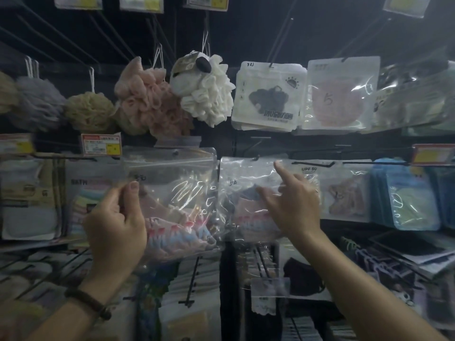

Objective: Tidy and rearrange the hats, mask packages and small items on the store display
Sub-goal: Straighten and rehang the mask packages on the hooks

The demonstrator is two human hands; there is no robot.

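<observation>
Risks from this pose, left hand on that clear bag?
1. The left hand pinches only the edge of the clear plastic bag of pink patterned fabric; it may slip off.
2. The right hand, index finger out, could knock the neighbouring clear hanging bag off its hook.

Upper row, left to centre: bath sponges hung by cord loops on hooks. Grey sponge (37, 102) far left, tan sponge (89, 113) beside it, pink sponge (147, 99) next, touching white sponge (209, 94) on its right. White one carries a card tag w/ dark patch near top. Red-and-yellow price label (101, 145) clipped below tan sponge; a second, blurred, at left edge (16, 143); a third at right edge (433, 153). More labels along top edge (208, 2), text not legible. Black wire hooks (280, 38) project from dark back panel. Lower left: wire racks (41, 269), contents blurred.
</observation>
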